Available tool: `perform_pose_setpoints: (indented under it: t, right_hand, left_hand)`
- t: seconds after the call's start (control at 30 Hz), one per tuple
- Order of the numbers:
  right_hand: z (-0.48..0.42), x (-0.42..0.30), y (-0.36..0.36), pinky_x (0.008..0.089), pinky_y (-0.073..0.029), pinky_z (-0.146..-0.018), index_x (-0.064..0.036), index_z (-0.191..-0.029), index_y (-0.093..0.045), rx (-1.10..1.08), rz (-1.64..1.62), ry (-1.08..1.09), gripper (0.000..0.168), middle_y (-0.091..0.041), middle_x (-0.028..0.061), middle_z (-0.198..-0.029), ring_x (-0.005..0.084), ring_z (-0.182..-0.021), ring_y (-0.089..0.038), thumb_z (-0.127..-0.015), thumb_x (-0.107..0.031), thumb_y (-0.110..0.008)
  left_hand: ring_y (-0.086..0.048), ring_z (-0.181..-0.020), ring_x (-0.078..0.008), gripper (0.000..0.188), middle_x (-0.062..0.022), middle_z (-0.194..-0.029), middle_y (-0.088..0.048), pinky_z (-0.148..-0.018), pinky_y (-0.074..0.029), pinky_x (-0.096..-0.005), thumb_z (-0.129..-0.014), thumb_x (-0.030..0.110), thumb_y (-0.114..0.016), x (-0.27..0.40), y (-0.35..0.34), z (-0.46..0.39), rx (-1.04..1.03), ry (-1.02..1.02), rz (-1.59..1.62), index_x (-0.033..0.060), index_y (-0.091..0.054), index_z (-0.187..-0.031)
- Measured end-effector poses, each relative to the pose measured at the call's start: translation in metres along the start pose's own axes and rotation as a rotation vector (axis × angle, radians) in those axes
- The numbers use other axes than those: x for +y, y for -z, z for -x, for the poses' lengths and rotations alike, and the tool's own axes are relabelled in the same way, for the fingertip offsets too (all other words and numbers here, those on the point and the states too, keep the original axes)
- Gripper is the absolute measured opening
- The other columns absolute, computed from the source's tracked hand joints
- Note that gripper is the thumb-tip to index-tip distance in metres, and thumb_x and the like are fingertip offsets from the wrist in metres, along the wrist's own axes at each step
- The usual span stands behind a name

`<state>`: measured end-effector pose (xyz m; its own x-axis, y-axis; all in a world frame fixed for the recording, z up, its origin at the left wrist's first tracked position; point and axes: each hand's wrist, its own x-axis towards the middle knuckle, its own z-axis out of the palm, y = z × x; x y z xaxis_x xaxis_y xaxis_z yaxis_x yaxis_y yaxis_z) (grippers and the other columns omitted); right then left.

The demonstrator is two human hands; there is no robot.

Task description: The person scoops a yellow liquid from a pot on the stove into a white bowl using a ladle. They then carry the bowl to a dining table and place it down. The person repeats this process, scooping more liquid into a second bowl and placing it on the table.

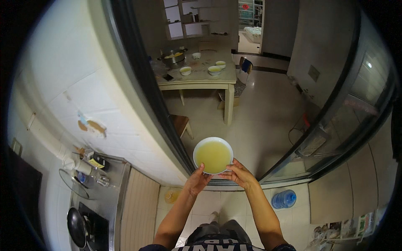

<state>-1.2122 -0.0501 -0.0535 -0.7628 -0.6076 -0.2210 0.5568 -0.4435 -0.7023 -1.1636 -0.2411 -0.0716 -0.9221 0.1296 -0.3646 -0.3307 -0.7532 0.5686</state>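
A white bowl [213,155] full of a yellowish liquid is held level out in front of me, just before a doorway. My left hand [198,179] grips its near left rim, thumb on top and fingers below. My right hand [239,173] holds the near right side in the same way. Beyond the doorway stands a pale dining table [201,84]. On it are a bowl of yellow liquid [214,70], a smaller one [220,64] behind it, another bowl [185,71] to the left, a small white bowl [196,56] and a metal pot [173,58] with yellow food inside.
Dark frames of a sliding glass door [317,125] flank the doorway, with a floor track across it. A wooden stool [179,125] is beyond the left frame. A blue water jug [284,199] lies at the lower right. On the left, a steel counter [114,175] bears a black pan [76,227].
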Motion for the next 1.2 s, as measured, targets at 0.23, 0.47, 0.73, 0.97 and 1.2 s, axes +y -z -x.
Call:
perform_pose_setpoints:
  t: [0.23, 0.47, 0.73, 0.97, 1.2]
  right_hand:
    - [-0.1, -0.07, 0.056, 0.0436, -0.049, -0.086, -0.003, -0.13, -0.028, 0.018, -0.066, 0.021, 0.051, -0.053, 0.0149, -0.111, 0.0287, -0.096, -0.059, -0.084, -0.004, -0.051]
    - [-0.213, -0.15, 0.117, 0.0439, -0.05, -0.084, -0.003, -0.131, -0.022, -0.051, -0.04, -0.071, 0.063, -0.051, 0.0154, -0.115, 0.0294, -0.088, -0.061, -0.079, -0.003, -0.057]
    - [-0.336, -0.271, 0.14, 0.0409, -0.053, -0.079, -0.004, -0.127, -0.03, -0.152, 0.129, -0.166, 0.058, -0.051, 0.0134, -0.114, 0.0263, -0.089, -0.061, -0.078, -0.012, -0.06]
    - [-0.448, -0.334, 0.167, 0.0415, -0.047, -0.088, -0.005, -0.126, -0.033, -0.233, 0.175, -0.172, 0.049, -0.051, 0.0107, -0.116, 0.0232, -0.104, -0.054, -0.082, -0.011, -0.053]
    - [-0.567, -0.378, 0.196, 0.0413, -0.045, -0.091, -0.006, -0.131, -0.029, -0.365, 0.174, -0.236, 0.054, -0.046, 0.0091, -0.124, 0.0234, -0.109, -0.051, -0.083, -0.013, -0.052]
  left_hand:
    - [-0.041, -0.111, -0.0154, 0.064, -0.0011, -0.118, -0.044, -0.097, -0.035, -0.0303, -0.074, 0.04, -0.068, 0.037, -0.027, -0.126, -0.005, 0.005, -0.003, 0.0123, -0.04, -0.125]
    - [-0.042, -0.114, -0.0175, 0.06, -0.0022, -0.123, -0.044, -0.098, -0.037, -0.032, -0.078, 0.035, -0.066, 0.062, -0.037, -0.256, 0.009, -0.065, 0.094, 0.0102, -0.039, -0.125]
    - [-0.045, -0.113, -0.0205, 0.049, -0.0073, -0.121, -0.047, -0.1, -0.037, -0.0349, -0.082, 0.024, -0.062, 0.128, -0.116, -0.362, 0.179, -0.165, 0.247, 0.0066, -0.04, -0.122]
    - [-0.044, -0.114, -0.0192, 0.049, -0.0064, -0.119, -0.048, -0.1, -0.037, -0.0341, -0.083, 0.025, -0.061, 0.179, -0.131, -0.468, 0.2, -0.231, 0.243, 0.0051, -0.04, -0.123]
    - [-0.043, -0.115, -0.0194, 0.045, -0.0072, -0.124, -0.045, -0.1, -0.037, -0.0341, -0.087, 0.023, -0.055, 0.229, -0.123, -0.57, 0.189, -0.298, 0.216, 0.0047, -0.038, -0.125]
